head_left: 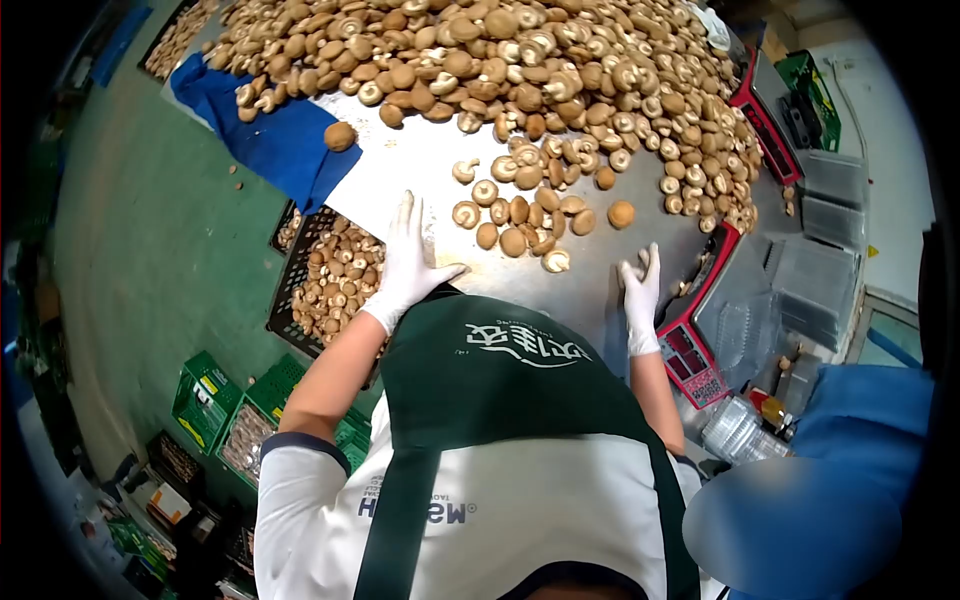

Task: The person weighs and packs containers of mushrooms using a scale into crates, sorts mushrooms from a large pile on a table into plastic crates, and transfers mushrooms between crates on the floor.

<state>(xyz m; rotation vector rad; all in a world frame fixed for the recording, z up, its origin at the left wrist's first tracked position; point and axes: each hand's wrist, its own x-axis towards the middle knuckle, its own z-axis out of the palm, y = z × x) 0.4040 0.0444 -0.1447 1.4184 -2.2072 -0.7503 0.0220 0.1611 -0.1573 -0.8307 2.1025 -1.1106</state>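
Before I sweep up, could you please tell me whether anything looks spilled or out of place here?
Small brown pieces, probably mushroom bits, lie on the green floor beside the blue cloth, apart from the mushrooms heaped on the table.

Shiny metal table (pixel 590 265), matt mushrooms (pixel 530 75)

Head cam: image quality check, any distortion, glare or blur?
Head view: strong fisheye bend, black vignette at the edges; steel table washed out to near white beside the left hand, duller grey towards the right hand; smooth blurred oval lower right, by the blue clothing; apron lettering crisp enough to make out, upside down.
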